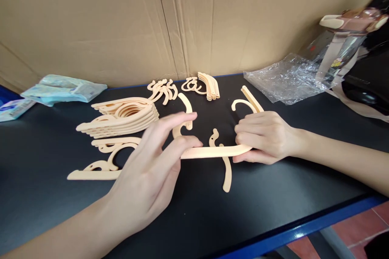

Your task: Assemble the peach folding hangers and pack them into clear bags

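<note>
A cream plastic folding hanger [215, 152] is held up between my two hands over the dark table. My right hand [264, 137] is closed around its right end, with a curved hook [243, 102] and a straight arm sticking up beyond the fist. My left hand [154, 162] pinches the left end, thumb and fingers bent; a curved cream piece [187, 107] stands up by its index fingertip. Whether that piece is joined to the hanger, I cannot tell. Beneath the hanger lies a loose S-shaped cream piece [227, 172], partly covered by it.
Left of my hands are a stack of cream hanger parts [130, 119] and separate ones [94, 175]. Behind lie small hooks [164, 90] and a bundle of curved pieces [209, 85]. A tissue pack [60, 89], clear plastic bag [282, 79] and strapped bottle [349, 44] flank them, before cardboard [121, 20].
</note>
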{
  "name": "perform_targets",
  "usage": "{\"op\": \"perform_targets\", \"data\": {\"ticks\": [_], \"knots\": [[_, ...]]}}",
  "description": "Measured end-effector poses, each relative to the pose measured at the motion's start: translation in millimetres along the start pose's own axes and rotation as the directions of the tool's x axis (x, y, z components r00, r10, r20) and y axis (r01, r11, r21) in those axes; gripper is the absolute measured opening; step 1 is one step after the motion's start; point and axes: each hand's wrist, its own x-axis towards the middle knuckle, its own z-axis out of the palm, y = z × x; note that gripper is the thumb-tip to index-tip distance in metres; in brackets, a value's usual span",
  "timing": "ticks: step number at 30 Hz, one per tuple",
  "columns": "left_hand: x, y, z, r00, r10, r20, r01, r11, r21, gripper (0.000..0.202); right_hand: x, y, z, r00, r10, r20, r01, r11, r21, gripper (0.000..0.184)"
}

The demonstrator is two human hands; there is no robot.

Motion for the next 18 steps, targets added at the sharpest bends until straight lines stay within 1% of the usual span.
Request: {"op": "perform_targets", "data": {"ticks": [3,7,10,12,14,18], "knots": [[-2.9,-2.7,3.0,0.998,-0.029,0.063,0.04,0.984,-0.172,0.038,2.0,-2.0,1.4,1.0,0.003,0.012,-0.003,1.0,0.001,0.046],[-5.8,-5.2,5.0,0.998,0.003,0.069,0.016,0.962,-0.271,0.041,5.1,-2.0,3.5,0.999,-0.003,0.047,0.004,1.0,-0.029,0.048],[-6.1,-3.7,5.5,0.998,0.029,0.06,-0.01,0.954,-0.3,0.04,5.8,-0.8,4.7,0.997,-0.005,0.08,0.009,0.999,-0.041,0.046],[-5.6,-1.3,6.5,0.998,0.034,0.047,-0.018,0.954,-0.299,0.033,4.9,0.1,5.5,0.996,0.014,0.091,-0.011,0.999,-0.033,0.046],[-4.9,1.4,7.8,0.999,0.028,0.034,-0.018,0.958,-0.285,0.026,3.3,0.8,6.8,0.994,0.06,0.095,-0.06,0.998,-0.005,0.047],[-4.0,5.6,9.9,0.999,0.019,0.041,-0.008,0.966,-0.257,0.031,0.8,0.8,9.8,0.979,0.195,0.064,-0.2,0.977,0.071,0.053]]}}
